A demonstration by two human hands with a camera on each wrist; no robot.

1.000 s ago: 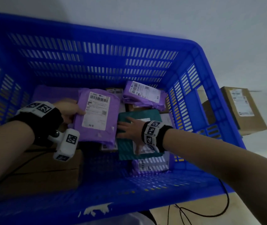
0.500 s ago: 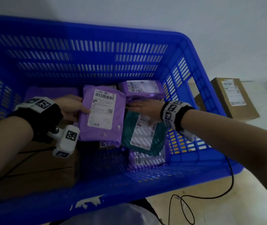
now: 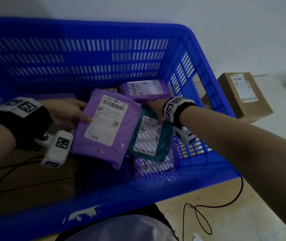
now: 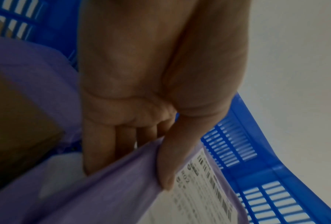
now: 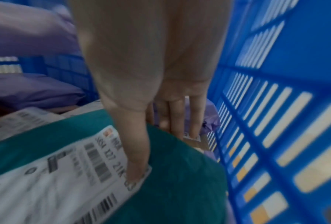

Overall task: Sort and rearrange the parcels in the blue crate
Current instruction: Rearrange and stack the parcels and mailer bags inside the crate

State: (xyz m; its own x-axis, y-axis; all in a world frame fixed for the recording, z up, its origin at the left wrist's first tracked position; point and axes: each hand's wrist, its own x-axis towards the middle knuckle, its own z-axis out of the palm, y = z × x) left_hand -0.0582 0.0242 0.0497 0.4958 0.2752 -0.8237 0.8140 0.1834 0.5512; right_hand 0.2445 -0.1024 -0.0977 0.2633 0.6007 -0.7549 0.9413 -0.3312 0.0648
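Note:
Inside the blue crate my left hand pinches the left edge of a purple parcel with a white label, thumb on top and fingers underneath, holding it tilted above the other parcels. In the left wrist view the thumb presses the purple parcel beside its label. My right hand grips the top edge of a teal parcel, thumb on its label and fingers behind it. The right wrist view shows that thumb on the teal parcel.
Another purple parcel lies by the far right wall, one more sits under the teal one. A brown carton fills the crate's near left. Outside, a cardboard box stands to the right and a black cable lies on the floor.
My right hand moved from the teal parcel's middle up to its top edge and took hold of it. The left hand has lifted and tilted the purple parcel slightly.

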